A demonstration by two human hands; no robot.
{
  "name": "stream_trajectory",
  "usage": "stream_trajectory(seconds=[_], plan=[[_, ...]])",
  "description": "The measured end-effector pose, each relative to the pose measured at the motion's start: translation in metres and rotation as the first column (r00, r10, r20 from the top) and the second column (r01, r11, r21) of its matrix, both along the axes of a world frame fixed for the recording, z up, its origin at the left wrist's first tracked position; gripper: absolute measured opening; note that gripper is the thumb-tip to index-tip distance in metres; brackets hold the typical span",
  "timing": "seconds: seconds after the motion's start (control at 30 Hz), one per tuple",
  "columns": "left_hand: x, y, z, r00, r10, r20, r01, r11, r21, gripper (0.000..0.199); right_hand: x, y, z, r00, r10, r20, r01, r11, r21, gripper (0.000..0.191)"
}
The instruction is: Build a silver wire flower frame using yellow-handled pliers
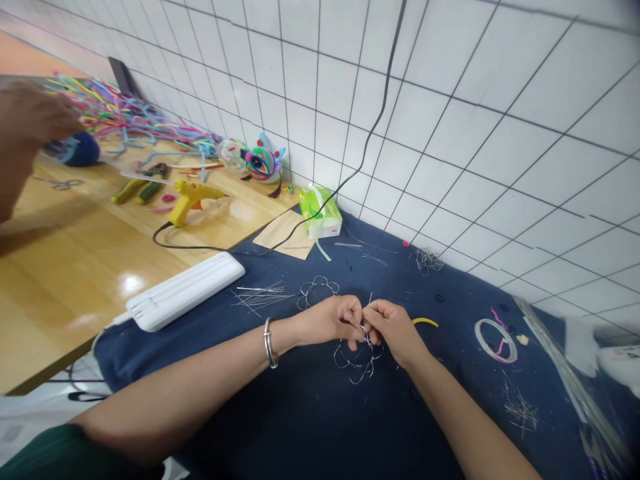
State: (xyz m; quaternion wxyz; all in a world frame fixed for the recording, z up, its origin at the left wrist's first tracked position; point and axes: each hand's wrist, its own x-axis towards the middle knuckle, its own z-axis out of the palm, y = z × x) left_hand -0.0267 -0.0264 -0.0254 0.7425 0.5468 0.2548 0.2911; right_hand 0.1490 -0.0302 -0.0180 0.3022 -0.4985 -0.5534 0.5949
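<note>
Both hands meet above the dark blue cloth (280,400). A flower-shaped wire frame (357,365) with thin looped petals hangs below the fingers. My left hand (330,320), with a silver bangle (270,343) at the wrist, is closed in a pinch on the frame. Opposite it, my right hand (393,327) also pinches the wire at the frame's upper edge, where a short wire end sticks up. The exact spot of contact is partly hidden by the fingers. Just behind my left hand, a second looped wire frame (319,281) lies on the cloth.
Straight wire pieces (263,297) lie left of my hands, near a white power strip (187,290). A yellow glue gun (187,200) rests on the wooden table (100,253); its black cord crosses behind. A tissue pack (321,212) stands by the wall. Another person's hand (30,133) is far left.
</note>
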Motion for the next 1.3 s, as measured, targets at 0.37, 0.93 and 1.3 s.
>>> stream_trajectory(seconds=[0.37, 0.93, 1.3], plan=[[0.001, -0.001, 0.000, 0.999, 0.047, 0.001, -0.047, 0.999, 0.005, 0.023, 0.001, -0.001, 0.015, 0.985, -0.009, 0.172, -0.030, 0.974, 0.225, 0.025], [0.000, 0.003, 0.001, 0.965, 0.251, -0.080, -0.240, 0.963, 0.125, 0.020, 0.110, -0.028, -0.034, 0.198, -0.451, 0.870, -0.668, 0.588, 0.456, 0.034], [0.001, 0.004, -0.004, 0.967, 0.247, -0.058, -0.239, 0.965, 0.111, 0.014, 0.077, -0.054, 0.010, 0.645, -0.212, 0.734, -0.379, 0.746, 0.548, 0.022]])
